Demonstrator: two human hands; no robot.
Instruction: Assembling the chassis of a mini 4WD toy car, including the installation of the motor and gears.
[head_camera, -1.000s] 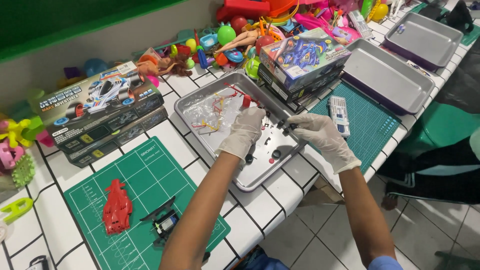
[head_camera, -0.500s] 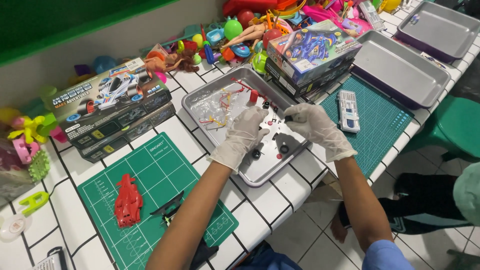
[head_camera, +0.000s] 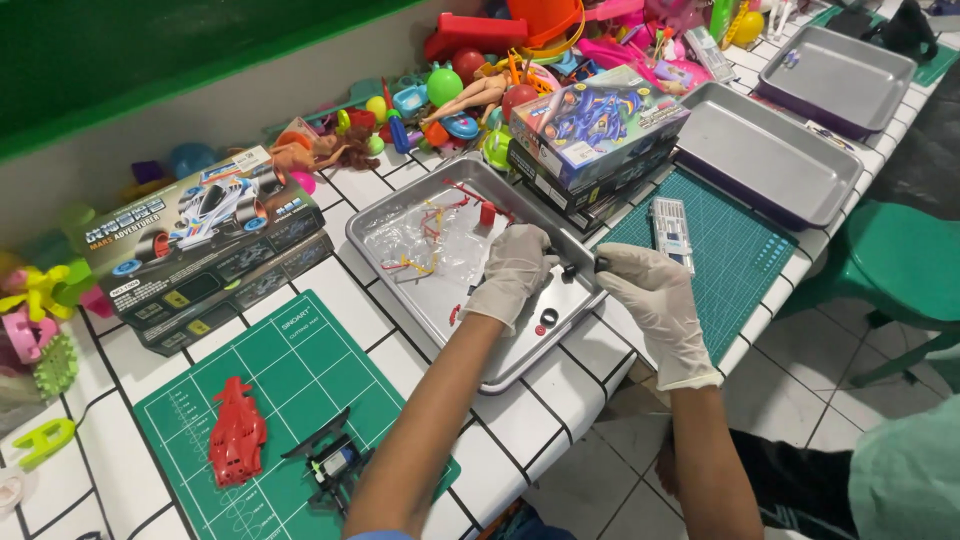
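Small black parts (head_camera: 572, 267) sit pinched between my two gloved hands, right above the near right edge of the metal tray (head_camera: 400, 238) in the middle of the white tiled table (head_camera: 300, 285). My left hand (head_camera: 515, 272) reaches in over the tray, fingers curled down and closed on one black piece; my right hand (head_camera: 650, 300) comes from the tray's outer side, thumb and forefinger clamped on a second black piece at the rim. The two hands are close together, almost meeting, with the pieces between them. What exactly the pieces are I cannot tell at this size.

Inside the tray I see a clear plastic bag (head_camera: 420, 240) with thin red and yellow parts, a small red piece (head_camera: 488, 214) near the far side, and a black ring (head_camera: 548, 318) lying just below my left hand. Left of the tray lies a green cutting mat (head_camera: 290, 370) carrying a red toy car body (head_camera: 236, 443) and a dark chassis (head_camera: 335, 462) beside it. Behind that stands a stacked toy car kit box (head_camera: 190, 230). Right of the tray, more colourful kit boxes (head_camera: 595, 130) are stacked, then a second green mat (head_camera: 740, 250) with a slim clear case (head_camera: 671, 230) on it, and two empty-looking metal trays (head_camera: 770, 160) further right. Loose toys (head_camera: 460, 90) crowd the back wall.
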